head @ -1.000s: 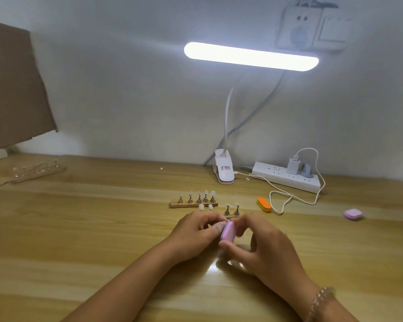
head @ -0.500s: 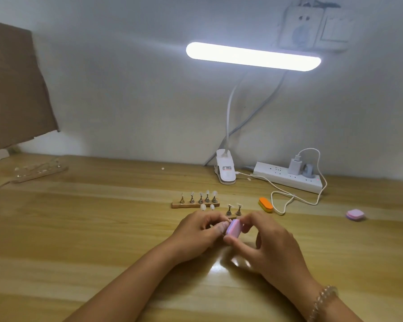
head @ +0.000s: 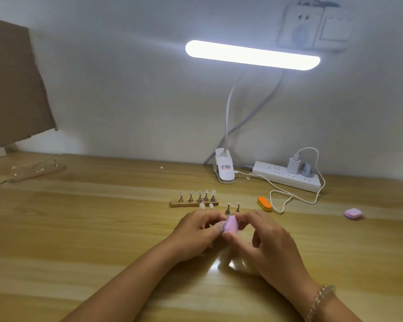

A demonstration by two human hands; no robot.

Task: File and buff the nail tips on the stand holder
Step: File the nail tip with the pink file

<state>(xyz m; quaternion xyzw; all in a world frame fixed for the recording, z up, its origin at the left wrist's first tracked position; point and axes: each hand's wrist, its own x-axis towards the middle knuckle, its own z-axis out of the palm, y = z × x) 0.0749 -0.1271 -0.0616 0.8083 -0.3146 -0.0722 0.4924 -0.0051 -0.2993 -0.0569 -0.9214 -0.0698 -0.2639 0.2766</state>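
Now right hand (head: 270,247) pinches pink buffer block (head: 230,224) against left hand (head: 199,230), prob. for buffing; can't tell what left holds.

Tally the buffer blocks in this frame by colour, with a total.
Pink: 2, the held pink block pinched by the right hand and the loose pink block at the far right of the table
Orange: 1, the orange block beside the white cable
Total: 3
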